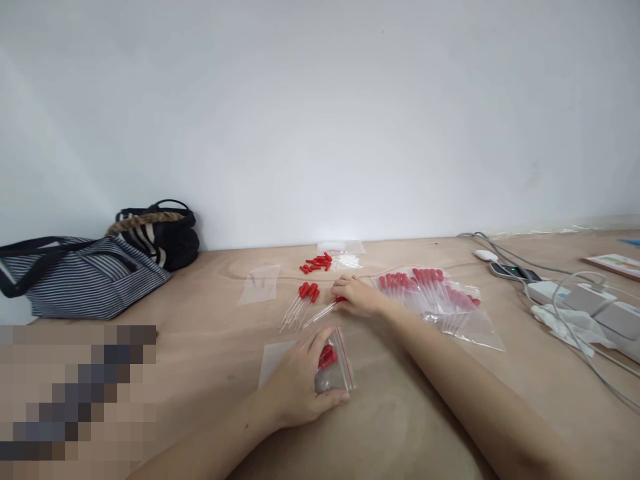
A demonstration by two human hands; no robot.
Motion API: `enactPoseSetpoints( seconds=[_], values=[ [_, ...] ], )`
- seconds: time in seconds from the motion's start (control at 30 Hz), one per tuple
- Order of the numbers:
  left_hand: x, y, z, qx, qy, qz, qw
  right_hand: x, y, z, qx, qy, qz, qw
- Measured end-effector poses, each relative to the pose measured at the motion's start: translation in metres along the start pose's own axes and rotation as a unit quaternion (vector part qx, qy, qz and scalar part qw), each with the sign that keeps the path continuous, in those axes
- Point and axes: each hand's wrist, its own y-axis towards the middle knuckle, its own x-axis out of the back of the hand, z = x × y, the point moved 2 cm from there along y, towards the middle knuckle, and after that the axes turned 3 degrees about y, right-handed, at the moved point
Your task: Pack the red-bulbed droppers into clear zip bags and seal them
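My left hand (300,380) lies over a small clear zip bag (345,363), thumb and index finger spread apart around it. Several red pieces (328,357) show inside that bag. Farther forward, my right hand (357,295) has its fingers curled over red-ended thin rods (323,313), which look like small screwdrivers; their shafts point toward me and left. Just left of them lies a loose bunch of the same red-ended rods (305,297). Part of the small bag is hidden under my left hand.
Filled clear bags of red-ended rods (420,287) lie right of my right hand. Loose red handles (316,263) and thin pale shafts (347,260) lie at the back. An empty bag (260,285) sits left. Cables and white adapters (590,300) occupy the right; a striped bag (100,280) stands left.
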Motion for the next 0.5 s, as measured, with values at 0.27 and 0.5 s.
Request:
enactPoseSetpoints(
  seconds=[0.27,0.5],
  values=[
    [0.000,0.005,-0.001,0.050,-0.027,0.033,0.998,0.030,-0.079,-0.007,-0.063,0.156,0.013,0.986],
    [-0.003,0.012,0.000,0.062,-0.029,0.023,0.997,0.034,-0.124,-0.009,-0.124,0.235,0.075,0.961]
  ],
)
